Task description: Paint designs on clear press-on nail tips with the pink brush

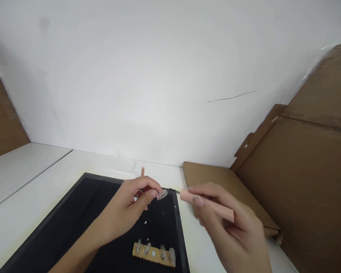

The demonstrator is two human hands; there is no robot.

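My left hand (136, 199) is closed, pinching a clear false nail (161, 195) between thumb and fingertips. A thin pink stick (143, 171) rises behind its knuckles; whether the fingers also hold it is hidden. My right hand (227, 223) is wrapped round a thin brush with a thick pink handle (207, 205). The dark brush tip (174, 190) points left, a little apart from the nail. Below lies a wooden strip (142, 257) bearing several clear false nails (163, 251) and a white blob (154, 253).
A black mat (82, 212) covers part of the white table (31, 185), with small white specks (145, 222) on it. At the right are a flat cardboard piece (210, 176) and a tall cardboard wall (307, 182). A white wall (159, 83) stands behind.
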